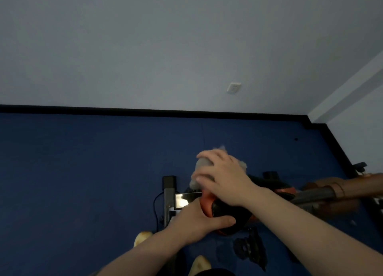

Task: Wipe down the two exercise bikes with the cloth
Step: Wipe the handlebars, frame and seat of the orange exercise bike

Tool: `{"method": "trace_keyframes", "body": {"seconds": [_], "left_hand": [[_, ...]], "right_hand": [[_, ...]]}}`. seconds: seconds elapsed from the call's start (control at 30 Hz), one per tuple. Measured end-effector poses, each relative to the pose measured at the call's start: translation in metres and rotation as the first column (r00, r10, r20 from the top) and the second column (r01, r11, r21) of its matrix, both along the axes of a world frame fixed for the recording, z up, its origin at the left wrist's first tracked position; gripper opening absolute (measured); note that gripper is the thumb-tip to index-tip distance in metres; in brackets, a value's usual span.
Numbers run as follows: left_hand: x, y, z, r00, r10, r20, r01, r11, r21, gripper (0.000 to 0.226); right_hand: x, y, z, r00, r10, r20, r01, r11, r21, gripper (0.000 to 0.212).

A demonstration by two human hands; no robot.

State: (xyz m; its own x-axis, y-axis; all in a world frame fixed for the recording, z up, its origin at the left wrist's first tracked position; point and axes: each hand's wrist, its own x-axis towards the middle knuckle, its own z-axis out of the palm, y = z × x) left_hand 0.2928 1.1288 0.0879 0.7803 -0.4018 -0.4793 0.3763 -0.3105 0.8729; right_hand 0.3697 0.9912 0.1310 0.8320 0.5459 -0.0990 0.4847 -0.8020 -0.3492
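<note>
Underneath my right hand [222, 177] sits the cloth [202, 168], a pale grey wad bunched against the top of the exercise bike [232, 213]; my fingers curl over it and press it down, so only its left side and a fluffy edge past my knuckles show. Cloth shape proper: cannot tell, it is too crumpled and blurred.

My left hand [199, 221] grips the bike's rounded orange-and-black housing from the near side, thumb laid across the black part, fingers wrapped out of sight behind the orange.

Bike's long axis runs roughly left to right across the view. Its left end is a dark upright post [169, 190] with a shiny silver plate [181, 200] beside it; a black cable [155, 207] loops down along the post. Much of the frame is hidden by my forearms. A black pedal [249, 248] hangs low, below the housing, dim and hard to read.

To the right, a brown-and-grey bar [339, 189] stretches toward the frame edge and is cut off there, smeared by motion; whether it belongs to this bike or another I cannot tell.

Blue floor [83, 172] all round, black skirting [124, 109] at the wall, a white socket [233, 87] above it. Two light shoe tips [143, 237] poke in at the bottom.
</note>
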Motion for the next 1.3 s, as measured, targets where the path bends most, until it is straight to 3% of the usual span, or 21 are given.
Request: {"method": "trace_keyframes", "body": {"seconds": [0.07,0.13,0.17,0.2,0.23,0.3,0.37,0.4,0.5,0.6,0.67,0.73,0.8,0.9,0.93,1.03,1.1,1.2,1.23,1.3], "left_hand": [[0.002,0.001,0.0,1.0,-0.011,-0.005,0.011,1.0,-0.001,0.061],[0.002,0.001,0.001,1.0,-0.009,-0.023,0.009,0.999,-0.031,0.057],[0.001,0.001,0.001,1.0,-0.007,-0.028,0.006,0.999,-0.051,0.055],[0.0,0.001,0.001,0.999,-0.005,-0.034,0.002,0.997,-0.071,0.055],[-0.002,0.0,0.0,0.999,0.001,-0.039,-0.004,0.996,-0.088,0.055],[-0.005,0.001,-0.002,0.999,0.008,-0.042,-0.012,0.994,-0.108,0.056],[-0.007,0.001,-0.004,0.999,0.026,-0.019,-0.027,0.996,-0.082,0.065],[-0.008,0.001,-0.005,0.999,0.039,-0.011,-0.04,0.997,-0.061,0.071],[-0.009,0.0,-0.006,0.997,0.078,0.015,-0.077,0.996,-0.046,0.085],[-0.006,0.003,-0.002,0.983,0.124,0.134,-0.128,0.992,0.018,0.11],[-0.002,0.006,0.001,0.965,0.109,0.239,-0.131,0.988,0.081,0.135],[0.002,0.009,0.004,0.931,0.048,0.361,-0.096,0.989,0.115,0.143],[0.01,0.01,0.005,0.867,-0.069,0.493,-0.019,0.985,0.172,0.141],[0.029,0.013,0.009,0.74,-0.287,0.609,0.113,0.945,0.309,0.135],[0.037,0.014,0.011,0.694,-0.357,0.625,0.17,0.925,0.339,0.135],[0.062,0.023,0.017,0.57,-0.534,0.625,0.35,0.846,0.403,0.134],[0.078,0.03,0.022,0.524,-0.612,0.593,0.453,0.789,0.414,0.134],[0.096,0.041,0.03,0.527,-0.673,0.519,0.593,0.729,0.343,0.121],[0.101,0.044,0.032,0.561,-0.667,0.491,0.621,0.731,0.283,0.11],[0.109,0.044,0.035,0.653,-0.611,0.447,0.608,0.775,0.17,0.079]], "right_hand": [[0.003,-0.011,0.0,0.995,0.09,-0.036,-0.087,0.994,0.058,0.032],[0.015,-0.017,0.003,0.959,-0.177,-0.222,0.211,0.967,0.141,0.033],[0.021,-0.019,-0.001,0.895,-0.352,-0.273,0.395,0.91,0.124,0.035],[0.02,-0.017,-0.003,0.827,-0.493,-0.271,0.527,0.847,0.067,0.038],[0.013,-0.016,-0.005,0.817,-0.544,-0.189,0.558,0.829,0.024,0.04],[-0.012,-0.017,-0.007,0.888,-0.458,-0.022,0.459,0.885,0.074,0.041],[-0.033,-0.038,-0.006,0.945,-0.327,-0.004,0.325,0.94,0.104,0.043],[-0.035,-0.053,-0.006,0.942,-0.335,0.002,0.333,0.939,0.084,0.043],[-0.036,-0.076,-0.009,0.811,-0.572,0.123,0.576,0.818,0.006,0.035],[-0.05,-0.046,-0.015,0.708,-0.692,0.142,0.7,0.714,-0.015,0.045],[-0.07,-0.03,-0.017,0.78,-0.612,0.134,0.611,0.79,0.05,0.049],[-0.083,-0.039,-0.016,0.851,-0.515,0.105,0.512,0.857,0.057,0.05],[-0.081,-0.051,-0.013,0.812,-0.579,0.07,0.578,0.815,0.037,0.048],[-0.086,-0.026,-0.017,0.598,-0.8,0.047,0.79,0.599,0.134,0.047],[-0.093,-0.009,-0.02,0.589,-0.807,0.049,0.789,0.587,0.18,0.047],[-0.113,0.002,-0.026,0.689,-0.725,-0.001,0.698,0.663,0.272,0.046],[-0.104,-0.022,-0.022,0.665,-0.746,-0.037,0.722,0.63,0.288,0.041],[-0.096,-0.017,-0.018,0.527,-0.842,-0.114,0.812,0.46,0.358,0.038],[-0.1,-0.002,-0.02,0.525,-0.845,-0.102,0.809,0.459,0.368,0.041],[-0.117,0.025,-0.028,0.604,-0.797,-0.01,0.743,0.559,0.368,0.044]]}}
